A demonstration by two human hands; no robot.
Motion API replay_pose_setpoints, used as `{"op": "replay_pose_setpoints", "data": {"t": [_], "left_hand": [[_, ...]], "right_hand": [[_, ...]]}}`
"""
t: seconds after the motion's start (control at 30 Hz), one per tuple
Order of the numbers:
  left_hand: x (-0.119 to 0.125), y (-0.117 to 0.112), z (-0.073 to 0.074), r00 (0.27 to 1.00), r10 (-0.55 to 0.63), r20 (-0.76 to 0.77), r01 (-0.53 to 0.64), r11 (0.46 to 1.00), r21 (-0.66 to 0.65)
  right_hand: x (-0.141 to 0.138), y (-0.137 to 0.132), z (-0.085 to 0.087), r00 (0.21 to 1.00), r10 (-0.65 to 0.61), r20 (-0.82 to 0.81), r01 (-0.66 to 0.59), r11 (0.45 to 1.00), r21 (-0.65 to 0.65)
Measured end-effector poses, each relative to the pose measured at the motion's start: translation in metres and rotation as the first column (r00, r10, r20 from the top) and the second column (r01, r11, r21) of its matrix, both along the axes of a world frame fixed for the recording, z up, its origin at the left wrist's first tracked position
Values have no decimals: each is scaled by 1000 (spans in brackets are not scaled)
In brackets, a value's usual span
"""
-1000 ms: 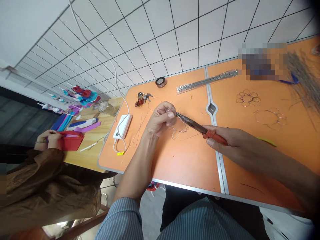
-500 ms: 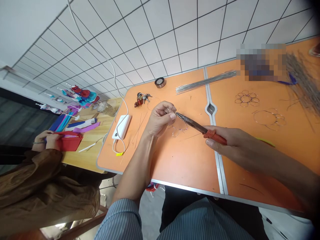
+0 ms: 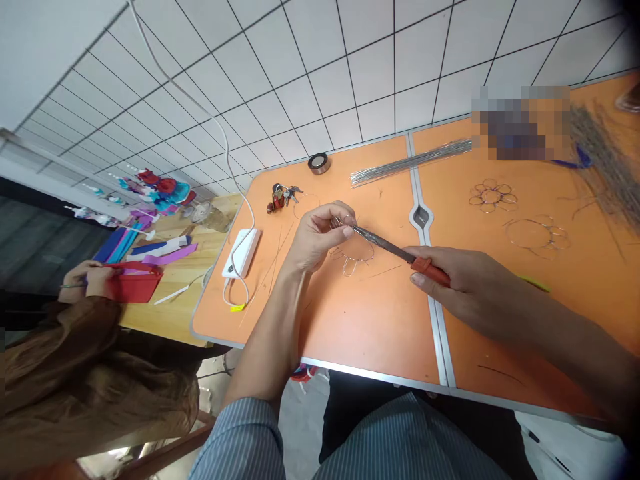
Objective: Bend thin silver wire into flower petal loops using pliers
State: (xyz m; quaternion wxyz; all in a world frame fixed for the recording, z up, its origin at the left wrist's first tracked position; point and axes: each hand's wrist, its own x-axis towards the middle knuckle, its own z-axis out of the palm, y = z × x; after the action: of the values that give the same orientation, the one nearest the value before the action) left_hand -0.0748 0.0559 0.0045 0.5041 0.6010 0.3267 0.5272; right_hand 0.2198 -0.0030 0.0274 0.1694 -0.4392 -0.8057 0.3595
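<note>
Pinched between the thumb and fingers of my left hand [image 3: 320, 239] is a looped wire ring [image 3: 351, 267], its petal-like loops hanging over the orange table [image 3: 370, 327]. My right hand [image 3: 465, 280] is wrapped round the red handles of long-nosed pliers [image 3: 387, 247]. The pliers' tips meet the wire right at my left fingertips; the exact contact is partly hidden by the fingers. To the right lie a flower-shaped wire piece [image 3: 493, 196] and a second wire ring [image 3: 536, 237] with loops on only part of it.
A bundle of straight wires [image 3: 410, 163], a tape roll [image 3: 319, 163], keys [image 3: 284, 197] and a white power bank [image 3: 241, 253] with a cable lie around my hands. At far left, another person's hands [image 3: 90, 280] hold a red box-like item [image 3: 135, 283].
The pliers have rolled slightly in my right hand, and their handles look closer together. The wire ring has turned a little at my left fingertips.
</note>
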Motion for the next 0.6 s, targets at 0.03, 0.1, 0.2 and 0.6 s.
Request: {"op": "replay_pose_setpoints", "data": {"t": [0.03, 0.1, 0.2, 0.6], "left_hand": [[0, 0, 0, 1000, -1, -6, 1, 1000, 0], [1, 0, 1, 1000, 4, -12, -4, 1000, 11], [3, 0, 1, 999, 22, -22, -21, 999, 42], [1, 0, -1, 998, 39, -45, -31, 985, 168]], "right_hand": [[0, 0, -1, 1000, 2, 5, -2, 1000, 13], [1, 1, -3, 1000, 3, 8, -3, 1000, 14], [2, 0, -3, 1000, -7, -1, 7, 1000, -23], [10, 5, 7, 980, -31, -195, -95, 793, -602]]}}
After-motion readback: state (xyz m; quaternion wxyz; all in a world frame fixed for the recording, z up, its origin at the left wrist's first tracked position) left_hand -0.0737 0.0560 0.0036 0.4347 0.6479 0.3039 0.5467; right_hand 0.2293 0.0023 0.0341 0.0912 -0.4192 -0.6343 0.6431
